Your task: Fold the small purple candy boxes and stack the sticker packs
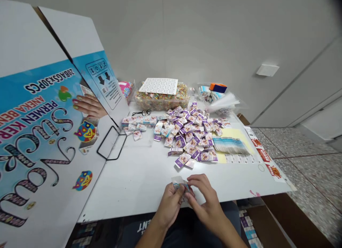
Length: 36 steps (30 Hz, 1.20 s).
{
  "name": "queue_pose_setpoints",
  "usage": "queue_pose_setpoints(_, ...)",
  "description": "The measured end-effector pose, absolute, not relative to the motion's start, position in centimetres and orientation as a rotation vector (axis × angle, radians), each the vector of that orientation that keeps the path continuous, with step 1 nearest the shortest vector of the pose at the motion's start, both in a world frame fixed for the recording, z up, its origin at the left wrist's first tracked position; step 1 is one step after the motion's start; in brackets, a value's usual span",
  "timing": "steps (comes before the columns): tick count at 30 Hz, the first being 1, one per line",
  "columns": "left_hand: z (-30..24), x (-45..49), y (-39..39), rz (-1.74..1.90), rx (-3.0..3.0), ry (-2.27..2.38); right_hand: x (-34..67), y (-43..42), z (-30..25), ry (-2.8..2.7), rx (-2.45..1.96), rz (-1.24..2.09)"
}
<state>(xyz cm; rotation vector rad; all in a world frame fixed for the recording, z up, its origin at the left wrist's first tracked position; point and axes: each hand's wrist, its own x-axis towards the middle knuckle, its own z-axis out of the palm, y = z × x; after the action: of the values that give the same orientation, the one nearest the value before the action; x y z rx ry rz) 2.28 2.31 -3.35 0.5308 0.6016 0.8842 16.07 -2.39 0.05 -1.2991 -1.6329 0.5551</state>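
My left hand (171, 202) and my right hand (204, 201) meet at the near edge of the white table (139, 177). Both pinch a small flat carton (179, 183), white and clear with a blue mark, held just above the table edge. The fingers of both hands are closed on it. Beyond them lies a heap of small purple and white boxes (189, 134). A fanned stack of flat blue and white carton blanks (229, 145) rests on a yellow sheet (235, 134) to the right of the heap.
A big printed cardboard box (48, 134) stands at the left, another person's hand (89, 105) on its flap. Behind the heap are a clear tub of candy (161, 96) under a white printed sheet, glasses (141, 113) and clear trays (216, 95). Brown cartons sit under the table's right side.
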Motion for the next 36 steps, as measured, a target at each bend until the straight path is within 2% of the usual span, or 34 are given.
queue_pose_setpoints(8, -1.3, 1.7, 1.3, 0.860, 0.210, 0.675, 14.4, -3.1, -2.4, -1.564, -1.296, 0.358)
queue_pose_setpoints(16, -1.2, 1.8, 1.2, 0.909, 0.211, 0.791, 14.6, -3.2, -0.6, -1.650, -1.338, 0.759)
queue_pose_setpoints(23, -2.7, 2.1, 0.8, 0.820, 0.278, 0.647, 14.4, -3.0, -1.7, -1.552, -1.338, 0.622)
queue_pose_setpoints(27, -3.8, 2.1, 0.9, 0.780, 0.280, 0.721, 14.4, -2.9, -1.3, -1.639, -1.284, 0.637)
queue_pose_setpoints(31, -3.1, 1.7, 1.2, 0.670, 0.342, 0.664, 14.2, -3.0, -1.5, -1.639, -1.249, 0.496)
queue_pose_setpoints(36, -1.7, 0.9, 1.2, 0.576, 0.654, 0.550, 14.6, -3.0, -2.1, -1.373, -1.370, 0.393)
